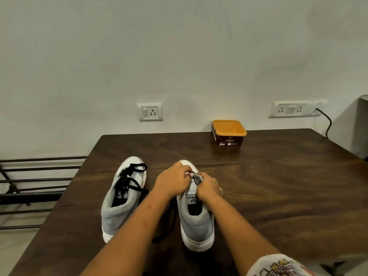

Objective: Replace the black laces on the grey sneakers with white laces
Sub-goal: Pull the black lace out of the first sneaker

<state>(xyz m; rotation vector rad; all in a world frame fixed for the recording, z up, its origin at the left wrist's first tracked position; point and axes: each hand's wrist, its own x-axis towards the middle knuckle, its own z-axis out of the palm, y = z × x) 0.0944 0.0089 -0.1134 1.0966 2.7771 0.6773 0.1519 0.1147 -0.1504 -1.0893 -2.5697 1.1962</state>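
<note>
Printed white fabric, a sleeve (pixel 278 264), is seen at the lower right edge, and two bare forearms are stretched from there over a dark wooden table (pixel 278 186). Two grey sneakers with white soles are stood side by side on it, heels nearest. Between them a loose black lace (pixel 170 224) is laid on the wood.

The right-hand sneaker (pixel 197 222) is worked at its tongue by both hands. The left hand (pixel 175 181) is curled over the front of the upper, fingertips pinched together; what is pinched cannot be made out. The right hand (pixel 207 186) is closed on the tongue, where a short loop of black lace is shown.

The left-hand sneaker (pixel 119 204) is untouched, its slack black laces (pixel 129 180) threaded through the eyelets.

Farther back, an orange tub (pixel 229 132) is set at the table's far edge. On the wall behind, a single socket plate (pixel 150 112) and a double socket plate (pixel 292 109) are mounted.
</note>
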